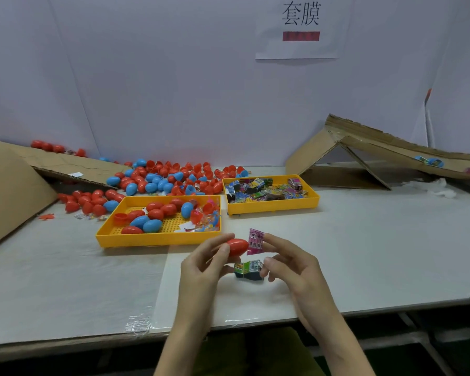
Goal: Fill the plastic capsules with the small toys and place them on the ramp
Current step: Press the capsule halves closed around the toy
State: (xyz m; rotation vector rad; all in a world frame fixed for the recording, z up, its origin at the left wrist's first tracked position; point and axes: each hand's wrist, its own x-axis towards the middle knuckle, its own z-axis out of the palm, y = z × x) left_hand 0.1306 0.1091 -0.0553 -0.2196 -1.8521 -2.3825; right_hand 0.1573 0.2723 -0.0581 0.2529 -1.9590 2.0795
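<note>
My left hand (pixel 205 267) grips a red egg-shaped capsule (pixel 238 246) above the table's front. My right hand (pixel 291 264) pinches a pink toy packet (pixel 255 240) between thumb and forefinger, its edge touching the capsule's tip. A green and black toy packet (pixel 248 270) sits under the lower fingers of that hand; whether it is held or resting on the table I cannot tell. The cardboard ramp (pixel 377 147) stands at the back right, with a blue packet (pixel 429 160) lying on its slope.
A yellow tray (pixel 158 238) with red and blue capsules stands in front of me. A second yellow tray (pixel 272 207) holds several toy packets. Loose capsules (pixel 160 179) are heaped behind them. A cardboard sheet (pixel 14 185) leans at the left. The table edge runs close below my wrists.
</note>
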